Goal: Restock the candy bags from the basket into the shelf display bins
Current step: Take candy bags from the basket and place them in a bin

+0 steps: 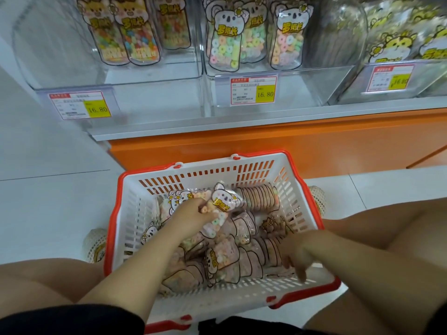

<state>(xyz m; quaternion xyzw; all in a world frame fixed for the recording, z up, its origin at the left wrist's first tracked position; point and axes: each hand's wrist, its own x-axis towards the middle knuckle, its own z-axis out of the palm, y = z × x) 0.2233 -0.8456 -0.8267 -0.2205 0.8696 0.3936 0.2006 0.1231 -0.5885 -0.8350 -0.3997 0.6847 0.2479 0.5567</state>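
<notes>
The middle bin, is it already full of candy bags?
No, the middle bin holds only a few koala bags at its back, and its front part is bare.

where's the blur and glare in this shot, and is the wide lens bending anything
Head view: right hand smeared by motion; left hand on a koala candy bag is sharper. Clear bins carry hazy reflections, worst in the far-right bin. Shelf edge runs tilted and bowed from wide-angle distortion; light is flat, shadows soft.
</notes>
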